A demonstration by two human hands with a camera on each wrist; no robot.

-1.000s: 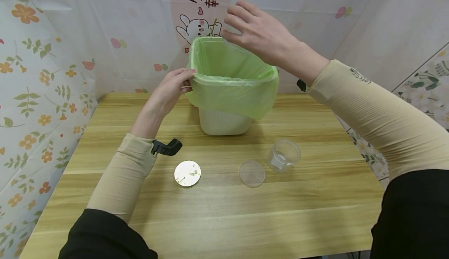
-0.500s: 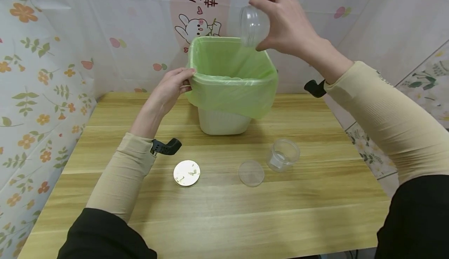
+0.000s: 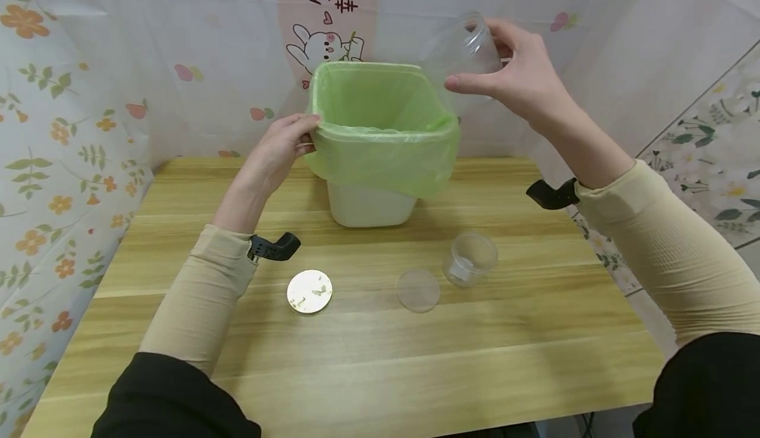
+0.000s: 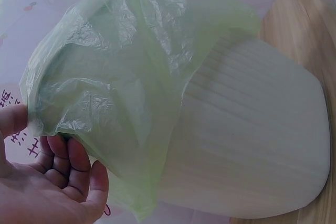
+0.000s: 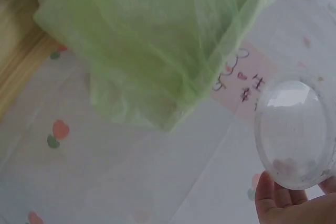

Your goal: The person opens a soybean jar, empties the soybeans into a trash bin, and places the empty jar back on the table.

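Note:
A white bin point(image 3: 371, 208), lined with a pale green plastic bag point(image 3: 386, 161), stands toward the back of the wooden table. My left hand point(image 3: 276, 151) grips the bin's lined left rim, thumb above and fingers curled below; the left wrist view shows the bag folded over the rim beside these fingers point(image 4: 58, 163). Above and right of the bin, my right hand point(image 3: 525, 75) holds a clear plastic jar point(image 3: 463, 49) between thumb and fingers. The jar is tilted. In the right wrist view its round end point(image 5: 294, 129) faces the camera, apart from the bag.
A gold-coloured lid point(image 3: 310, 292) with small bits on it lies left of centre. Beside a thin clear disc point(image 3: 418, 291) stands a clear plastic cup point(image 3: 471, 260) with something whitish inside. A patterned cloth point(image 3: 225, 22) hangs behind the table.
My right hand has come from over the bin's opening, moving right with the jar and turning it. My left hand keeps its grip on the rim. The head view has shifted slightly.

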